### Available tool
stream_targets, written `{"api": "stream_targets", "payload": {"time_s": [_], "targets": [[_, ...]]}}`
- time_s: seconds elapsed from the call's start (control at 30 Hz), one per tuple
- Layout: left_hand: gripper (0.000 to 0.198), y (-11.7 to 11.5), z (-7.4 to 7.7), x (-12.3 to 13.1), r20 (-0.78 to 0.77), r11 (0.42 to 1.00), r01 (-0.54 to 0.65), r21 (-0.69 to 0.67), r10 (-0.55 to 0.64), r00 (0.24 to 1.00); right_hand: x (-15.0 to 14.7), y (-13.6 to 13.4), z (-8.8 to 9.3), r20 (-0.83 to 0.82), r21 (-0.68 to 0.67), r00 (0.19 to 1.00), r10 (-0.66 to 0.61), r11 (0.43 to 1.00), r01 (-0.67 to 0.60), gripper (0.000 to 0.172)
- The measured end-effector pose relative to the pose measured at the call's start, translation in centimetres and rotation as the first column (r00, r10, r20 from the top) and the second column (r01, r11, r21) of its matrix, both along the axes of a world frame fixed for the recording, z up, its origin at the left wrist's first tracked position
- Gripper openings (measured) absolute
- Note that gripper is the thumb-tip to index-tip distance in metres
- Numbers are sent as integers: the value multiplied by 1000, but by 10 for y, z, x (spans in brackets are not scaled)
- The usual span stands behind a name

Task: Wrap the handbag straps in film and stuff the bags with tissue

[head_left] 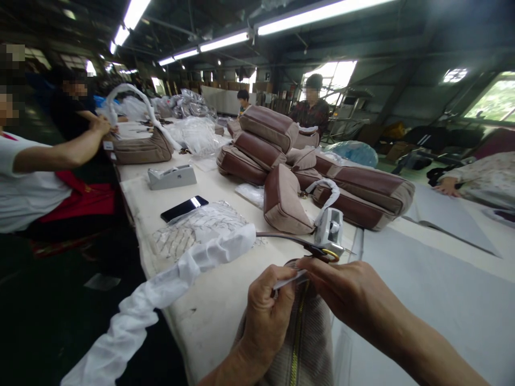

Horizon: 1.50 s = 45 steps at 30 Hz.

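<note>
A brown ribbed fabric handbag [317,343] stands at the table's near edge, its gold zipper [296,343] running towards me. At the zipper's far end, my left hand [267,316] pinches a small white slip [290,280] between thumb and finger. My right hand [346,287] is closed at the slip's other end, against the bag; its fingertips are partly hidden. A strap wrapped in crinkled white material [161,300] stretches to the lower left. Its bare brown end [281,236] leads to a gold-coloured ring [332,254] just beyond my right hand.
Brown handbags [277,155] are piled ahead. Two grey tape dispensers [172,177], a phone [185,208] and a clear bag of small pieces [201,228] lie on the table [217,289]. Co-workers sit at left, one handling a handbag [140,149]; another's hand [447,186] rests at right.
</note>
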<state>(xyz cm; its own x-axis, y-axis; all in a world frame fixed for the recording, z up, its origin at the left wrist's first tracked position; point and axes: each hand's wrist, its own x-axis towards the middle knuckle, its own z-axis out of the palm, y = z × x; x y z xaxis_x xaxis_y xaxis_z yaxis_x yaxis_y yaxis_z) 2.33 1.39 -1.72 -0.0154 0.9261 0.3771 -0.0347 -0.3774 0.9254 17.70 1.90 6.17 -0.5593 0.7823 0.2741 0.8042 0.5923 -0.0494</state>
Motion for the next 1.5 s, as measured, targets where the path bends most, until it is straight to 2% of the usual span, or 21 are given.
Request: {"api": "stream_targets", "payload": {"time_s": [0.13, 0.2, 0.33, 0.43, 0.53, 0.67, 0.77, 0.83, 0.9, 0.97, 1.03, 1.2, 1.3, 1.33, 1.37, 1.4, 1.43, 1.47, 1.5], "targets": [[13, -1, -1, 1, -20, 1000, 9, -16, -10, 1000, -2, 0, 2, 79, 49, 997, 28, 998, -32, 16], [12, -3, -2, 2, -5, 1000, 16, -21, -16, 1000, 0, 2, 0, 99, 113, 991, 91, 988, -102, 15], [10, -6, -2, 3, 31, 995, 54, -87, -52, 998, 14, 4, -10, 162, 255, 942, 293, 910, -327, 24], [10, -7, -1, 6, 70, 982, 78, -172, -67, 995, 23, 5, -16, 205, 275, 917, 343, 879, -390, 26], [11, -7, -1, 8, 120, 965, 121, -234, -94, 988, 25, 7, -20, 224, 336, 913, 341, 852, -401, 22], [10, -7, -1, 8, 162, 948, 171, -270, -130, 978, 24, 7, -28, 170, 457, 927, 335, 806, -376, 23], [11, -8, 1, 2, 243, 919, 271, -287, -204, 948, 23, 7, -36, 140, 501, 939, 314, 795, -341, 23], [22, -5, 3, -2, 381, 870, 366, -329, -233, 895, 22, 7, -40, 128, 517, 940, 317, 788, -336, 22], [34, -1, 7, -6, 477, 786, 451, -424, -230, 848, 21, 6, -42, 124, 522, 937, 325, 782, -341, 21], [35, 4, 11, -8, 460, 696, 485, -530, -244, 854, 21, 6, -42, 119, 523, 936, 331, 781, -343, 20], [31, 9, 13, -10, 402, 651, 484, -585, -286, 870, 21, 5, -41, 110, 523, 937, 331, 783, -338, 19], [30, 11, 11, -11, 317, 666, 452, -594, -322, 892, 18, 5, -39, 111, 528, 944, 310, 787, -320, 19], [30, 7, 8, -9, 229, 722, 398, -566, -326, 917, 19, 0, -44, 73, 519, 943, 325, 794, -315, 19], [29, 6, 7, -8, 201, 746, 376, -550, -319, 926, 22, -2, -48, 19, 522, 947, 321, 804, -284, 21], [28, 4, 5, -6, 178, 766, 357, -535, -311, 934, 26, -3, -54, -85, 530, 954, 287, 824, -200, 23], [28, 3, 2, -5, 161, 781, 337, -526, -297, 941, 34, -2, -62, -248, 524, 946, 207, 850, -48, 24], [28, 1, -1, -3, 153, 791, 315, -524, -277, 949, 43, -1, -70, -467, 444, 882, 65, 880, 171, 23], [29, 0, -4, -2, 151, 798, 292, -527, -250, 956, 54, 3, -79, -675, 267, 728, -122, 879, 395, 22], [31, -1, -7, 0, 155, 804, 269, -530, -220, 963, 67, 9, -88, -802, 23, 507, -317, 831, 555, 21]]}}
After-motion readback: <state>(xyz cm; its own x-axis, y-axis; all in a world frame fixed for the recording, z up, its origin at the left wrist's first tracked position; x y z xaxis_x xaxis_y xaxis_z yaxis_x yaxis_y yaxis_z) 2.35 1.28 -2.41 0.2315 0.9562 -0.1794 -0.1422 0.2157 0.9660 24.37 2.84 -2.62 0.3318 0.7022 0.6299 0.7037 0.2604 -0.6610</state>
